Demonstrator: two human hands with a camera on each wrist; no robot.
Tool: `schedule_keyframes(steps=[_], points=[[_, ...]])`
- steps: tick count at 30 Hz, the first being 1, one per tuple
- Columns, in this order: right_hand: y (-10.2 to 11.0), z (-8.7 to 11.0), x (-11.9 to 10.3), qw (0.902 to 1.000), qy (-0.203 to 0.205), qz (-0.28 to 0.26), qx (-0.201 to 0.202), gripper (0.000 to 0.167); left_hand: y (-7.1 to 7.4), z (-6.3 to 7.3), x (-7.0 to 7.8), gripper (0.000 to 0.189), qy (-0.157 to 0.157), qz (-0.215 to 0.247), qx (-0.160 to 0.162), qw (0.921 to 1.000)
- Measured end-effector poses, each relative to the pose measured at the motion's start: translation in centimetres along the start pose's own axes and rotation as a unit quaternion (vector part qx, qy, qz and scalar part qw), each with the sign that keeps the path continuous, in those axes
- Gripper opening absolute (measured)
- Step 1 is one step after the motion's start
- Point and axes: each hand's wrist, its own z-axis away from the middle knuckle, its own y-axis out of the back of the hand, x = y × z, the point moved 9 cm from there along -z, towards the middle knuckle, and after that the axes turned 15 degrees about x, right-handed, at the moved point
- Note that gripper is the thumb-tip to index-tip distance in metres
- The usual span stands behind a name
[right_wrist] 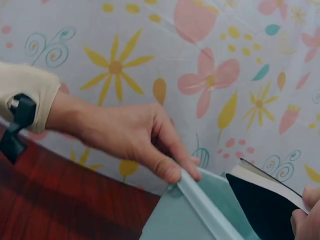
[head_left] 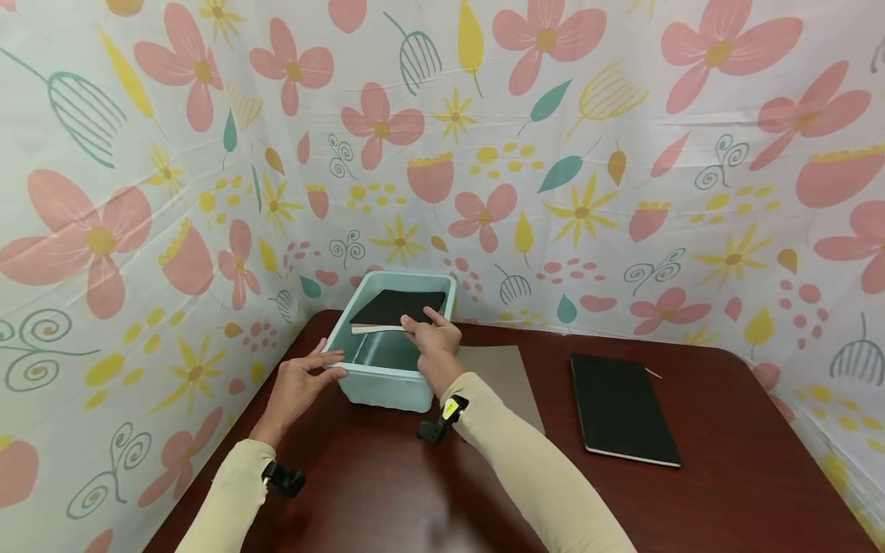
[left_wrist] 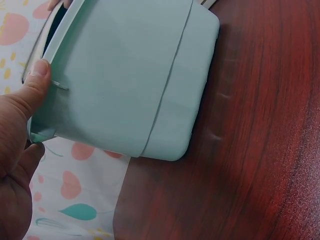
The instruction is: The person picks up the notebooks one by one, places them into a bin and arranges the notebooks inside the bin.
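A pale blue-green plastic bin [head_left: 387, 390] stands at the table's back left. My left hand [head_left: 299, 388] grips its near left corner, thumb against the rim [left_wrist: 62, 40]. In the right wrist view the fingers of that left hand [right_wrist: 125, 132] bend over the rim. My right hand [head_left: 437, 342] pinches a black-covered notebook [head_left: 399, 307] at its near edge, thumb on one face. The notebook is tilted within the bin's opening, its pale page edges facing me. Its black cover [right_wrist: 265, 212] also shows in the right wrist view, beside the right fingertips [right_wrist: 300, 217].
A flat grey-beige sheet or cover [head_left: 501, 384] lies right of the bin, partly behind my right forearm. Farther right lies a second black notebook [head_left: 622, 407], a thin pale strip [head_left: 653, 373] at its edge. A flower-printed curtain [head_left: 484, 153] backs the dark red-brown table [head_left: 387, 476].
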Motion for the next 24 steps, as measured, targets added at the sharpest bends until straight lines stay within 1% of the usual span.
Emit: schedule_keyframes(steps=[4,8,15,24], points=[[-0.05,0.07,0.21,0.9999,0.009,0.014,0.003,0.054,-0.16,-0.03,0.0,0.035,-0.002,0.0,-0.003,1.0],[-0.17,0.16,0.35,0.9997,0.009,0.023,0.006,0.053,-0.04,0.07,-0.09,0.034,0.0,-0.003,0.0,1.0],[-0.45,0.01,0.66,0.999,0.013,0.041,0.013,0.049,0.09,0.11,0.19,0.034,0.001,0.001,-0.001,1.0],[-0.89,-0.09,0.94,0.9946,0.026,0.1,0.015,0.05,0.08,0.17,0.18,0.035,-0.002,-0.003,0.0,1.0]])
